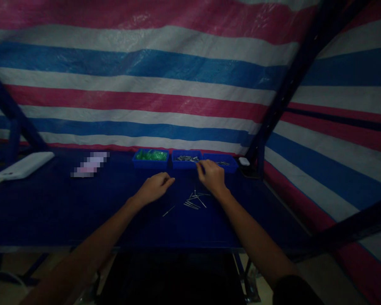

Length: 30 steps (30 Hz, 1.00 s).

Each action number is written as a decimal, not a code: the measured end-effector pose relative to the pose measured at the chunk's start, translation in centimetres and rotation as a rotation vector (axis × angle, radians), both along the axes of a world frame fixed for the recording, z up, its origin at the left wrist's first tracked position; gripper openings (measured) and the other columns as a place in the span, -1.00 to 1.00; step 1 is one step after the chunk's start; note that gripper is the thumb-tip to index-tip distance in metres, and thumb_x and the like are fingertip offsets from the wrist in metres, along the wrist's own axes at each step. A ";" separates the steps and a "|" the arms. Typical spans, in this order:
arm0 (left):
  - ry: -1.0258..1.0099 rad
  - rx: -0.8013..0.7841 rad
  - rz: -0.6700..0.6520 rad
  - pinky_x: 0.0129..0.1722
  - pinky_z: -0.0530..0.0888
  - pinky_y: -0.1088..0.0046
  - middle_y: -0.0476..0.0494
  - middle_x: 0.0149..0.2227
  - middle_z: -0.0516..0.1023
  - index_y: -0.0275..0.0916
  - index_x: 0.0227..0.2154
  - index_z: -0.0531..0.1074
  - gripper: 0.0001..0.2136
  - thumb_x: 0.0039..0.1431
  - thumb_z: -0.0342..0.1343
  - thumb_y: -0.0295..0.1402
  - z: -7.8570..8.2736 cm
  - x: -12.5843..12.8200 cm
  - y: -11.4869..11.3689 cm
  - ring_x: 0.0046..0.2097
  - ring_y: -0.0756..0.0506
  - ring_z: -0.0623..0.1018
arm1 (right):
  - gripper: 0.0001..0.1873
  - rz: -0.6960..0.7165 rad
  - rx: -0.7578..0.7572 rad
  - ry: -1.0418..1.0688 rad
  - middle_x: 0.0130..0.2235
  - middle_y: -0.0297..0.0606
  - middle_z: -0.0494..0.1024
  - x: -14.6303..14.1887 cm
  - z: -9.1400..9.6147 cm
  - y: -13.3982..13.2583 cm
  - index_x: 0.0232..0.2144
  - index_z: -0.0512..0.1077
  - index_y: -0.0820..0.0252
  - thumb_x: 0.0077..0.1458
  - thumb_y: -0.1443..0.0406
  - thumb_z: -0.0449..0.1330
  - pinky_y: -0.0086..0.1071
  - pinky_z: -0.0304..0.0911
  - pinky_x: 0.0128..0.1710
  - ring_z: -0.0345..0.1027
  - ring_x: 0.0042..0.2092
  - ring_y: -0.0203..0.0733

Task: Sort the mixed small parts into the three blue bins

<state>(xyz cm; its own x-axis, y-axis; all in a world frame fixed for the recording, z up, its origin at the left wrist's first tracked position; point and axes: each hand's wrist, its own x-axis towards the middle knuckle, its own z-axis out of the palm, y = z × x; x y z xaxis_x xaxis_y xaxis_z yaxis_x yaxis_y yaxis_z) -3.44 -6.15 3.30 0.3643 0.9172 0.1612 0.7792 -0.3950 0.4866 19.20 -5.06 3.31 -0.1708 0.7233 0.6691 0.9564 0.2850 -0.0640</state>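
Observation:
My left hand (156, 186) hovers over the blue table, fingers curled in and thumb pointing right; whatever it may hold is hidden. Bent into a pinch, the fingers of my right hand (211, 174) are at the front edge of the middle and right bins, and I cannot make out anything between them. Several thin metal rods (192, 205) lie in a loose pile between and below my hands. Apart from the pile, a single thin rod (168, 211) rests nearer the left forearm. The middle blue bin (174, 165) contains short metal pieces (188, 158).
A left blue bin (152, 164) holds green plastic-looking pieces (151, 155). The right bin (231, 168) has thin metal pieces (222, 163). A small white case (244, 161) sits beyond it. At left are a white device with a cable (25, 165) and a blurred flat item (90, 164). Dark posts (274, 101) flank the table.

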 end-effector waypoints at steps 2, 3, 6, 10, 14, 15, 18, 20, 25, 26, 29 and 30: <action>0.121 -0.012 -0.078 -0.34 0.30 0.42 -0.10 -0.32 0.46 -0.22 -0.36 0.35 -0.67 0.11 -0.11 -0.05 0.4 -1.0 -2.2 -0.30 -0.09 0.44 | -0.65 -0.164 0.013 0.096 -0.26 -0.05 0.45 2.3 0.2 1.0 -0.17 0.33 0.30 0.21 0.21 -0.15 -0.33 0.16 -0.27 0.31 -0.22 -0.10; 0.187 -0.017 -0.121 -0.31 0.29 0.41 -0.09 -0.31 0.46 -0.20 -0.35 0.36 -0.68 0.05 -0.03 -0.03 0.6 -1.5 -3.3 -0.26 -0.11 0.43 | -0.64 -0.246 0.002 0.131 -0.23 -0.01 0.44 3.2 0.2 1.4 -0.14 0.31 0.32 0.19 0.18 -0.10 -0.32 0.16 -0.27 0.29 -0.18 -0.07; 0.323 -0.017 -0.183 -0.22 0.25 0.34 -0.07 -0.25 0.43 -0.13 -0.34 0.38 -0.73 -0.02 0.07 -0.07 0.7 -2.3 -6.0 -0.19 -0.14 0.40 | -0.59 -0.307 -0.029 0.158 -0.17 0.05 0.40 4.3 -0.3 1.5 -0.09 0.29 0.33 0.15 0.13 -0.04 -0.29 0.16 -0.26 0.23 -0.11 -0.01; 0.302 0.062 -0.173 -0.21 0.23 0.32 -0.03 -0.27 0.42 -0.11 -0.38 0.38 -0.89 0.09 0.00 -0.25 -0.4 -1.6 -6.3 -0.18 -0.12 0.37 | -0.58 -0.101 -0.057 0.143 -0.17 -0.04 0.40 1.1 -0.5 0.0 -0.10 0.31 0.26 0.17 0.10 -0.10 -0.29 0.16 -0.16 0.22 -0.10 -0.06; 0.151 0.098 -0.170 -0.22 0.27 0.36 -0.05 -0.32 0.44 -0.19 -0.40 0.35 -0.87 0.15 -0.09 -0.34 -1.6 -0.1 -2.7 -0.22 -0.09 0.37 | -0.62 0.222 -0.105 0.024 -0.21 -0.15 0.41 -2.6 -0.6 -1.7 -0.13 0.33 0.22 0.18 0.11 -0.09 -0.33 0.16 -0.13 0.23 -0.12 -0.14; 0.098 0.098 -0.170 -0.22 0.28 0.37 -0.07 -0.34 0.44 -0.21 -0.40 0.33 -0.85 0.17 -0.11 -0.33 -1.6 0.2 -1.6 -0.24 -0.09 0.37 | -0.63 0.286 -0.110 -0.027 -0.22 -0.16 0.42 -3.1 -0.8 -1.9 -0.15 0.34 0.22 0.18 0.11 -0.08 -0.34 0.16 -0.13 0.23 -0.13 -0.15; -0.009 0.111 -0.171 -0.24 0.30 0.39 -0.10 -0.39 0.43 -0.25 -0.43 0.30 -0.80 0.18 -0.17 -0.31 -1.0 1.4 1.4 -0.28 -0.08 0.38 | -0.70 0.379 -0.110 -0.139 -0.27 -0.19 0.42 -3.5 -1.2 -2.0 -0.23 0.37 0.22 0.17 0.16 -0.05 -0.37 0.17 -0.19 0.24 -0.19 -0.18; -0.042 0.133 -0.153 -0.28 0.29 0.40 -0.08 -0.45 0.41 -0.25 -0.49 0.27 -0.77 0.19 -0.19 -0.29 -0.4 2.2 2.7 -0.33 -0.07 0.38 | -0.76 0.361 -0.094 -0.148 -0.30 -0.20 0.42 -3.1 -1.4 -1.7 -0.27 0.37 0.22 0.17 0.22 -0.02 -0.40 0.17 -0.24 0.25 -0.23 -0.20; -0.116 0.182 -0.126 -0.36 0.26 0.41 -0.03 -0.55 0.32 -0.22 -0.59 0.20 -0.70 0.20 -0.25 -0.26 -0.3 4.0 3.9 -0.42 -0.05 0.33 | -0.81 0.255 -0.033 -0.057 -0.32 -0.23 0.43 -2.1 -1.4 -1.2 -0.31 0.36 0.20 0.17 0.26 -0.02 -0.43 0.14 -0.30 0.28 -0.25 -0.24; -0.138 0.186 -0.128 -0.36 0.26 0.41 -0.03 -0.55 0.31 -0.23 -0.59 0.20 -0.69 0.20 -0.26 -0.26 -0.6 4.3 3.9 -0.43 -0.04 0.33 | -0.81 0.244 -0.022 -0.049 -0.32 -0.23 0.44 -2.1 -1.3 -1.2 -0.31 0.36 0.20 0.17 0.26 -0.02 -0.43 0.13 -0.30 0.29 -0.26 -0.24; -0.244 0.137 -0.143 -0.34 0.27 0.43 -0.01 -0.54 0.32 -0.24 -0.55 0.24 -0.66 0.23 -0.29 -0.24 -1.6 4.5 3.6 -0.43 -0.03 0.35 | -0.78 0.256 -0.007 -0.063 -0.34 -0.25 0.45 -1.9 -0.7 -1.3 -0.33 0.36 0.20 0.19 0.26 -0.05 -0.44 0.12 -0.31 0.30 -0.27 -0.25; -0.278 0.093 -0.164 -0.34 0.28 0.44 -0.01 -0.53 0.33 -0.25 -0.51 0.26 -0.66 0.24 -0.31 -0.23 -2.0 4.5 3.4 -0.42 -0.02 0.36 | -0.76 0.260 -0.003 -0.069 -0.36 -0.26 0.45 -1.7 -0.3 -1.2 -0.34 0.36 0.20 0.19 0.25 -0.07 -0.44 0.11 -0.31 0.31 -0.28 -0.25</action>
<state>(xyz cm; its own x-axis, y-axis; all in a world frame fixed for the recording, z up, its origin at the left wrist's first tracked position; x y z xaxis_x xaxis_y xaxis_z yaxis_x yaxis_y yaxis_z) 1.04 -2.76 1.33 0.4359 0.8267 0.3557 0.5439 -0.5569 0.6277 17.54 -6.26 2.96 -0.3959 0.6513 0.6473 0.8532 0.5215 -0.0028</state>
